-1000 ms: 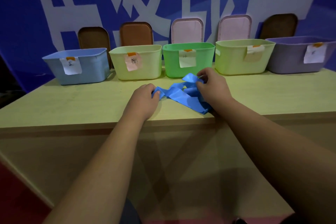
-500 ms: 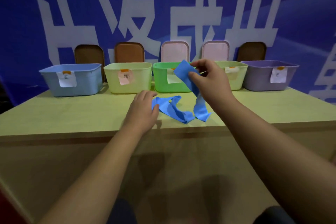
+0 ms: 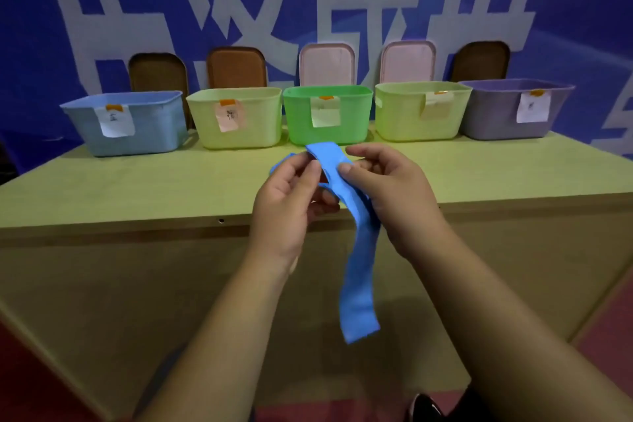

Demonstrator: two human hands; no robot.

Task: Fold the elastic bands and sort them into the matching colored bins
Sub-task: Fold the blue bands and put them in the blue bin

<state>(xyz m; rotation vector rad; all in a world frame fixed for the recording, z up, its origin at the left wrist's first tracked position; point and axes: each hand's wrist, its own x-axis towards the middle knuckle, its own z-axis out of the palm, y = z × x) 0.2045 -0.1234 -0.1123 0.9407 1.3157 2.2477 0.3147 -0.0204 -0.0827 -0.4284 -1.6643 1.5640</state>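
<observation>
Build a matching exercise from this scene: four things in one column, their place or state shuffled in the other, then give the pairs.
Column one
1. blue elastic band
2. blue bin
3. green bin
4. purple bin

Column two
A. far right of the row
B. pinched by the left hand and right hand, one end hanging down
C. middle of the row
D. far left of the row

Pairs: 1-B, 2-D, 3-C, 4-A

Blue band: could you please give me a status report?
Both grips on: left hand and right hand pinch the blue band near its top. Band unfolded, tail hanging past the table edge. Nothing blocks the blue bin, far left.
</observation>
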